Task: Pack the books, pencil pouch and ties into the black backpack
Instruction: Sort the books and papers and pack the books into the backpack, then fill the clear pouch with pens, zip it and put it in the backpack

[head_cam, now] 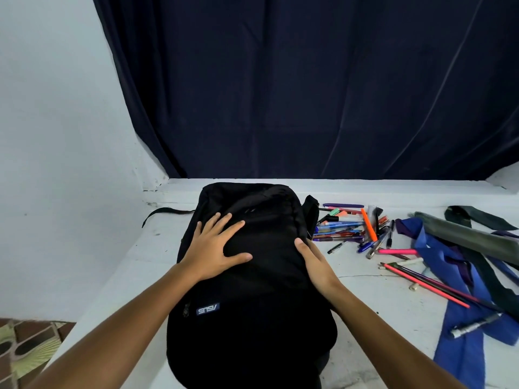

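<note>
Black backpack lies flat on the white table, front panel up, its long axis running away from the person toward the dark curtain; the small logo patch sits at the near end and reads upside down, and a strap trails off the far left corner. Whether any zip is open, or what lies inside, cannot be told — the fabric is too dark.

The left hand rests on the upper front of the pack with fingers straight and spread wide. The right hand lies against the pack's right edge, thumb on top and its fingers mostly out of sight along the side, so its hold cannot be told.

To the right of the pack, loose pens and markers lie in a heap on the table, with a few pencils nearer. Further right sprawl the ties — a blue tie, a grey one and a dark one — overlapping one another.
</note>
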A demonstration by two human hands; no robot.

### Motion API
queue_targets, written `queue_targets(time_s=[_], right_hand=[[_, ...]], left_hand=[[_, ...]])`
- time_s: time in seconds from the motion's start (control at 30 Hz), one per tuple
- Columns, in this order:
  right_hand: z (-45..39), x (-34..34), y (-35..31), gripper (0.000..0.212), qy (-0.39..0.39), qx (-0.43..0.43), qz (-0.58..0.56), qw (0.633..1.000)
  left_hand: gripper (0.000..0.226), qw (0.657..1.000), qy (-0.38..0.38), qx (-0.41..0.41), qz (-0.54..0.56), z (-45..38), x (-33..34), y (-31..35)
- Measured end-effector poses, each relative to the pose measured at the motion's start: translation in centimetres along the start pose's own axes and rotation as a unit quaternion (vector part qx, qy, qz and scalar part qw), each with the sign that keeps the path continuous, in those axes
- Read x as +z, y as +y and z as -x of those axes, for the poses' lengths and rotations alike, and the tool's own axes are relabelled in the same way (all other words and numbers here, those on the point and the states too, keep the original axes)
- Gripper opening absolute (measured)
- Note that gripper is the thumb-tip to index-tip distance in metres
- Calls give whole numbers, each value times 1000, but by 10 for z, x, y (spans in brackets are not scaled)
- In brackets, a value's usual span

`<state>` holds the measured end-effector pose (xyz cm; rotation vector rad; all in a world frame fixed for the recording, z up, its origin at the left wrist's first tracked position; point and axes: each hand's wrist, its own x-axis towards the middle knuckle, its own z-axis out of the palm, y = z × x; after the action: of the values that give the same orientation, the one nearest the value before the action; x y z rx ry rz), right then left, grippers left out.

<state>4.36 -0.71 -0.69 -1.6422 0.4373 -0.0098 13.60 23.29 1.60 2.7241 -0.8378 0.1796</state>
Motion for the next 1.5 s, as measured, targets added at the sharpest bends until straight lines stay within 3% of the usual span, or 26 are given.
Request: queue_targets(time_s=[0.27,0.4,0.53,0.77,0.93,1.13,1.23,1.4,1.5], right_hand=[[5,-10,-3,69,-34,9,22,999],[1,-37,-7,70,-56,12,43,997],[10,-98,-13,71,20,25,32,999],[31,-246,-1,46,199,23,-10,980],[26,-354,16,23,268,25,-39,962],[-17,-462,43,17,320,46,-17,946],[-41,-490,51,14,318,67,0,946],[-71,-515,63,18,292,137,34,946],[-80,-521,67,21,286,149,59,945]], left_hand=[[118,999,20,16,-34,-14,-11,10],[119,997,15,71,-19,-49,-16,42],[120,988,-34,150,-7,-94,-12,102],[64,965,-111,223,75,-159,40,236],[39,962,-124,148,196,-208,95,328],[22,960,-109,42,255,-270,155,409],[21,964,-105,1,245,-295,175,429],[28,967,-177,-60,172,-321,204,442],[29,965,-164,-90,185,-328,215,447]])
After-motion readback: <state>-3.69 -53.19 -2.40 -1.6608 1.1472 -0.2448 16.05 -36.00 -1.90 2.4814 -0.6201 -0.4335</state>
